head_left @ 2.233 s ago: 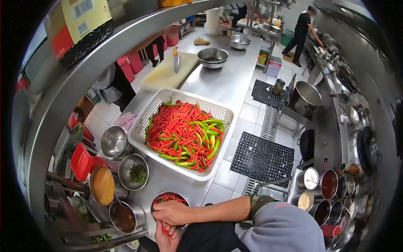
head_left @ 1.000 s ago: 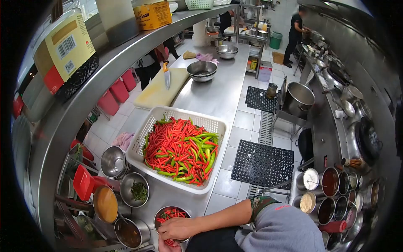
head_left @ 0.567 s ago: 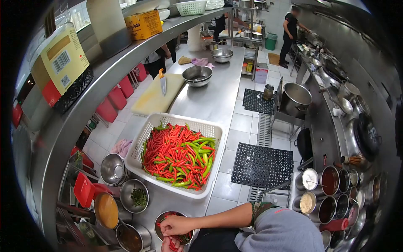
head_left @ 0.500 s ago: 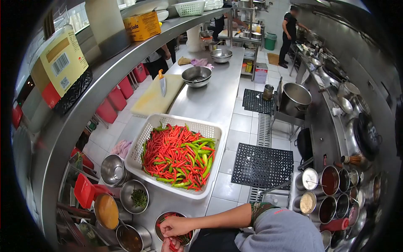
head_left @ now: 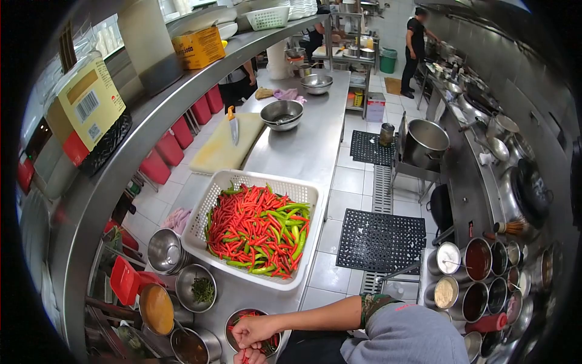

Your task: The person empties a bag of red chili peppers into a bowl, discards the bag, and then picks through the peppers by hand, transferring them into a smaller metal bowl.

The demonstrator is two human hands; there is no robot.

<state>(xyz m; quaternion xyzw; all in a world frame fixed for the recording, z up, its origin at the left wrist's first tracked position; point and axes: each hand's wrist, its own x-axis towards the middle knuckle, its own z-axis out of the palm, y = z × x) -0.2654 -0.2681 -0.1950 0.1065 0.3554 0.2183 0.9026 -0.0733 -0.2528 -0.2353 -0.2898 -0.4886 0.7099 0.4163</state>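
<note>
My right hand [head_left: 253, 330] is over a metal bowl [head_left: 280, 347] of red chilies, its fingers pinched together. What they hold, if anything, is too small to make out. Just below it, at the bottom edge, my left hand [head_left: 254, 357] is closed around some red chilies [head_left: 245, 358] and partly cut off by the frame. The two hands almost touch. Ahead stands a white perforated basket [head_left: 195, 213] heaped with red and green chilies [head_left: 257, 224]. A steel bowl with green stems [head_left: 203, 290] sits left of my hands.
On the steel counter [head_left: 297, 145] lie a cutting board [head_left: 212, 155] with a knife [head_left: 233, 126], and stacked bowls [head_left: 282, 114]. Pots of sauce [head_left: 156, 309] stand at left. An overhead shelf [head_left: 115, 127] runs along the left. A person [head_left: 415, 51] stands far back.
The view has shifted slightly. My hands remain together over the bowl, with only small finger movement.
</note>
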